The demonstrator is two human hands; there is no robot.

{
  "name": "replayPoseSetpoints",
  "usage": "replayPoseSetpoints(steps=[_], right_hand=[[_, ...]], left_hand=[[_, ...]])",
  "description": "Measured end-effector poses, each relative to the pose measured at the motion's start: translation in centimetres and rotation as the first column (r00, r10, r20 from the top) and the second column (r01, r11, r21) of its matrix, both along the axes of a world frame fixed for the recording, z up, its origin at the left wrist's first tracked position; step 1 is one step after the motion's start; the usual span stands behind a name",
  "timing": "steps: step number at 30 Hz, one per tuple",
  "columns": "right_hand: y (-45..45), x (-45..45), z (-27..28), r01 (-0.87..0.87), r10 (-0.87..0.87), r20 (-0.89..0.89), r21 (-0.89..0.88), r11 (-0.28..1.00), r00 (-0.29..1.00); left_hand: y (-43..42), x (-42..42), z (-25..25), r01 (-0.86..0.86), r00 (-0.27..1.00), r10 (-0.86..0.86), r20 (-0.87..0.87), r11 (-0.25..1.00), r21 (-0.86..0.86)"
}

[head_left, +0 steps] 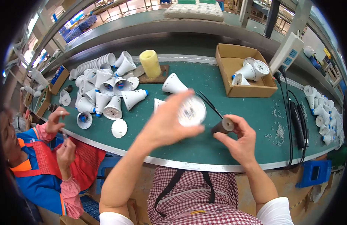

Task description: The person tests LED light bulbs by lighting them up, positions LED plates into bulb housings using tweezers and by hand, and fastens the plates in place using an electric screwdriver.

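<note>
My left hand [164,122] is blurred by motion, its fingers curved around a white bulb housing [193,111] with a round face toward me. My right hand [239,138] grips a dark brown cylinder [223,126] with a small hole in its end, upright near the table's front edge. A pair of thin black tweezers [211,105] lies just behind the cylinder. Behind my left hand, a white cone-shaped bulb housing [174,83] lies on its side, and another is partly hidden by my fingers.
Many white bulb housings [103,78] are heaped at left beside a yellow roll [150,63]. A cardboard box [252,88] holds several more. Black cables [289,123] and a tool [296,125] lie at right, near scattered small pieces [279,133]. A co-worker [49,161] sits at left.
</note>
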State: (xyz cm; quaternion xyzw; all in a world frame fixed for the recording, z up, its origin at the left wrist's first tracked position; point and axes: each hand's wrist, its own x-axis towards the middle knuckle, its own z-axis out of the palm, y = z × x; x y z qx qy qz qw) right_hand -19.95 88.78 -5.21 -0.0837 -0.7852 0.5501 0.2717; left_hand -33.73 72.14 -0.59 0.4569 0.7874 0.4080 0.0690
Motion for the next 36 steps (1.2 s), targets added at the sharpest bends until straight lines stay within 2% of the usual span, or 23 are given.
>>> replayPoseSetpoints(steps=[2,3,4,5,6,9,11,13,16,18,19,20,22,23,25,34,35,36], right_hand=[[0.5,-0.2,0.9,0.022,-0.023,-0.008,-0.098,0.995,1.000],[0.7,-0.4,1.4,0.004,-0.005,-0.015,-0.116,0.993,1.000],[0.9,-0.9,2.0,-0.003,0.001,-0.019,-0.116,0.993,1.000],[1.0,-1.3,2.6,-0.011,0.010,-0.012,-0.091,0.996,1.000],[1.0,-1.9,3.1,-0.019,0.019,-0.004,-0.065,0.998,1.000],[0.9,-4.3,4.3,-0.062,0.063,-0.034,0.025,0.998,0.997],[0.9,-6.2,4.8,-0.085,0.088,-0.046,0.068,0.994,0.995],[0.9,-8.2,5.1,-0.118,0.131,-0.083,0.140,0.983,0.988],[0.4,-11.9,5.9,-0.151,0.167,-0.110,0.142,0.978,0.980],[0.1,-15.3,6.0,-0.173,0.189,-0.121,0.136,0.976,0.974],[-0.2,-17.0,5.9,-0.183,0.195,-0.131,0.102,0.978,0.972],[-0.5,-18.7,5.6,-0.193,0.200,-0.142,0.065,0.979,0.969],[-1.2,-21.8,4.7,-0.214,0.214,-0.158,0.022,0.977,0.964],[-1.6,-23.0,4.5,-0.232,0.226,-0.178,-0.018,0.972,0.958],[-2.2,-24.5,4.2,-0.224,0.219,-0.182,-0.009,0.974,0.959],[-3.0,-25.9,3.4,-0.157,0.160,-0.342,0.037,0.987,0.926],[-3.1,-26.0,3.1,-0.175,0.204,-0.286,0.124,0.977,0.936],[-3.1,-26.0,3.2,-0.177,0.206,-0.283,0.125,0.976,0.937]], left_hand=[[-1.2,-3.3,2.9,-0.176,0.984,0.176,0.003,0.980,0.091],[-1.5,-5.1,4.5,-0.243,0.968,0.228,0.100,0.954,0.173],[-2.1,-7.5,5.5,-0.283,0.959,0.282,0.035,0.938,0.203],[-2.4,-10.3,5.8,-0.269,0.948,0.301,-0.103,0.931,0.246],[-2.3,-11.3,7.1,-0.367,0.925,0.378,-0.047,0.917,0.155],[-1.7,-15.9,7.0,-0.388,0.919,0.393,-0.038,0.917,0.096],[-1.2,-17.6,6.3,-0.369,0.892,0.369,-0.260,0.928,0.051],[-0.8,-18.8,5.6,-0.359,0.900,0.351,-0.258,0.933,0.016],[-0.8,-20.1,4.5,-0.351,0.912,0.324,-0.250,0.934,-0.068],[-0.5,-19.9,4.3,-0.295,0.952,0.283,-0.115,0.951,-0.094],[-0.4,-19.5,4.4,-0.316,0.946,0.304,-0.116,0.943,-0.103],[-0.3,-19.8,4.2,-0.319,0.945,0.307,-0.114,0.942,-0.101],[-0.3,-20.4,4.0,-0.299,0.952,0.301,0.056,0.953,-0.041],[-0.3,-20.5,3.9,-0.303,0.951,0.305,0.058,0.952,-0.037],[-0.4,-20.4,3.6,-0.349,0.934,0.342,-0.100,0.935,-0.068],[-0.3,-20.9,2.9,-0.354,0.922,0.347,-0.172,0.935,-0.009],[-0.2,-20.5,3.0,-0.371,0.912,0.368,-0.179,0.928,0.020],[-0.4,-21.0,2.7,-0.373,0.912,0.370,-0.177,0.928,0.020]])
